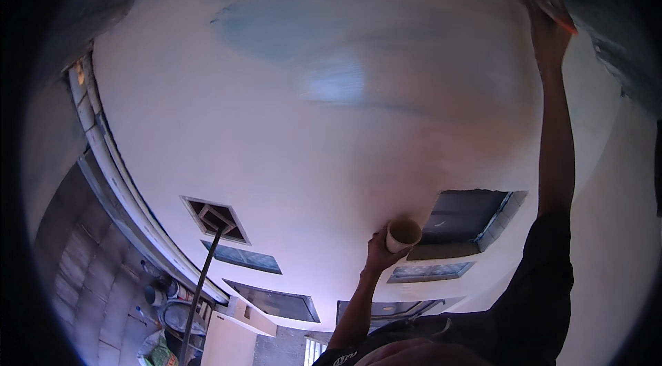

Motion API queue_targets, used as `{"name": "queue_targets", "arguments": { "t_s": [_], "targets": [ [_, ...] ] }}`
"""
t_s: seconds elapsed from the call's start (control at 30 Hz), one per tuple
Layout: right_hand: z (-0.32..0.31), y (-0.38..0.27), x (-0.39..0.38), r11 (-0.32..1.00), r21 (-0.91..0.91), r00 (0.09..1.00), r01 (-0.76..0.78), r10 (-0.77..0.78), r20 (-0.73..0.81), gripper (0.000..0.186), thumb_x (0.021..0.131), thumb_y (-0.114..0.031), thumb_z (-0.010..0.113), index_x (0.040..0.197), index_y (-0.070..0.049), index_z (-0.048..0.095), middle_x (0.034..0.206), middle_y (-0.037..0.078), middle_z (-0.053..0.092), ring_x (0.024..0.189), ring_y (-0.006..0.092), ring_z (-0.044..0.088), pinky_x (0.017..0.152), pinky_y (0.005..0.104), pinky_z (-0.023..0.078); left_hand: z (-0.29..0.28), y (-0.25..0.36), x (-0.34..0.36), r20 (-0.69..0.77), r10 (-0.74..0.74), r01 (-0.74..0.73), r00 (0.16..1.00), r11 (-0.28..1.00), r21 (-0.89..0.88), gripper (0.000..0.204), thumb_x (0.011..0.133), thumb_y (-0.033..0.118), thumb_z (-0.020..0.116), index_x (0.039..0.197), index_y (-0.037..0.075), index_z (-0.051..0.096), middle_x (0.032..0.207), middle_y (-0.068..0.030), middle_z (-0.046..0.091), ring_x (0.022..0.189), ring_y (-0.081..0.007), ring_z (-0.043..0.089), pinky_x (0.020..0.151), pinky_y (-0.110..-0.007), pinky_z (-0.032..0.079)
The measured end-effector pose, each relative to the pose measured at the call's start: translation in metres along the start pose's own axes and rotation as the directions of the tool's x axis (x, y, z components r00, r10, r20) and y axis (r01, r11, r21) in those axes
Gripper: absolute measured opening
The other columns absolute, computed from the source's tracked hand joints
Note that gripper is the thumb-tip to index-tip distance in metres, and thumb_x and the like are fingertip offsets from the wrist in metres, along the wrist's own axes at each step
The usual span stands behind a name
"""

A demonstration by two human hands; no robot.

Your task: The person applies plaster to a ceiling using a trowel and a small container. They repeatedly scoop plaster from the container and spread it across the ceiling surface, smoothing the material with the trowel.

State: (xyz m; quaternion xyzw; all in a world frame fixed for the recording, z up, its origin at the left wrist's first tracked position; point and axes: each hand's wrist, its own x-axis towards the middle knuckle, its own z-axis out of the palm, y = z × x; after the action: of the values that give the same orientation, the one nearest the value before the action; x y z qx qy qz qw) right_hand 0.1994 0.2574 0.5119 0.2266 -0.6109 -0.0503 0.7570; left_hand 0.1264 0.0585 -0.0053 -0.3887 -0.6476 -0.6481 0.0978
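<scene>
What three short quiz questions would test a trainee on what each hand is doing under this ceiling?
1. True or false: the left hand holds a small round cup.
2. Which hand reaches up to the white ceiling? A) left B) right C) neither
3. What dark long thing stands at lower left?

Key
1. True; the cup's open mouth shows.
2. B; the right hand is at the ceiling, with something thin and reddish at its fingers, too blurred to name.
3. A slanted pole rising toward the square vent.
</scene>
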Motion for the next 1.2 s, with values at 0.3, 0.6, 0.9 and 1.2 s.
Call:
{"name": "queue_targets", "arguments": {
  "t_s": [0.3, 0.6, 0.9, 1.2],
  "targets": [
    [0.067, -0.028, 0.011, 0.959, 0.256, 0.953, -0.125, 0.188, -0.237, 0.017, 0.076, 0.001, 0.071, 0.075, -0.003, 0.054, 0.070, 0.006, 0.057, 0.065, 0.0159, 0.056, 0.062, 0.0272, 0.044, 0.005, -0.002, -0.001, -0.036, 0.007, -0.006, 0.999, 1.000, 0.026, 0.068, 0.062, 0.028, 0.085, 0.118, 0.003, 0.055, 0.105, -0.0153, 0.066, 0.096, -0.0276, 0.066, 0.082, -0.038, 0.054],
    [0.087, -0.089, 0.007, 0.979, 0.199, 0.975, 0.051, -0.006, -0.221, 0.027, 0.073, 0.005, 0.069, 0.067, -0.004, 0.044, 0.062, 0.006, 0.044, 0.056, 0.0187, 0.049, 0.055, 0.0295, 0.042, 0.003, 0.004, -0.005, -0.026, -0.031, 0.034, 0.999, 0.995, 0.097, 0.068, 0.062, 0.027, 0.085, 0.118, 0.003, 0.054, 0.103, -0.0150, 0.067, 0.095, -0.0275, 0.066, 0.083, -0.038, 0.054],
    [0.101, -0.062, 0.003, 0.999, 0.026, 0.966, 0.025, -0.017, -0.256, 0.019, 0.075, 0.000, 0.069, 0.078, 0.000, 0.051, 0.077, 0.012, 0.054, 0.062, 0.0244, 0.056, 0.052, 0.0325, 0.044, 0.019, -0.006, -0.004, -0.014, 0.006, -0.005, 1.000, 0.998, 0.055, 0.070, 0.063, 0.025, 0.085, 0.120, 0.002, 0.052, 0.103, -0.0153, 0.067, 0.095, -0.0250, 0.066, 0.083, -0.036, 0.054],
    [0.075, -0.061, 0.017, 0.993, 0.032, 0.939, 0.111, -0.095, -0.330, 0.018, 0.074, 0.001, 0.069, 0.079, -0.002, 0.052, 0.075, 0.012, 0.054, 0.067, 0.0265, 0.056, 0.056, 0.0328, 0.045, 0.015, -0.004, -0.003, -0.012, -0.033, 0.034, 0.999, 0.998, 0.059, 0.070, 0.063, 0.027, 0.085, 0.120, 0.001, 0.052, 0.103, -0.0161, 0.067, 0.095, -0.0258, 0.066, 0.082, -0.038, 0.055]
  ]
}}
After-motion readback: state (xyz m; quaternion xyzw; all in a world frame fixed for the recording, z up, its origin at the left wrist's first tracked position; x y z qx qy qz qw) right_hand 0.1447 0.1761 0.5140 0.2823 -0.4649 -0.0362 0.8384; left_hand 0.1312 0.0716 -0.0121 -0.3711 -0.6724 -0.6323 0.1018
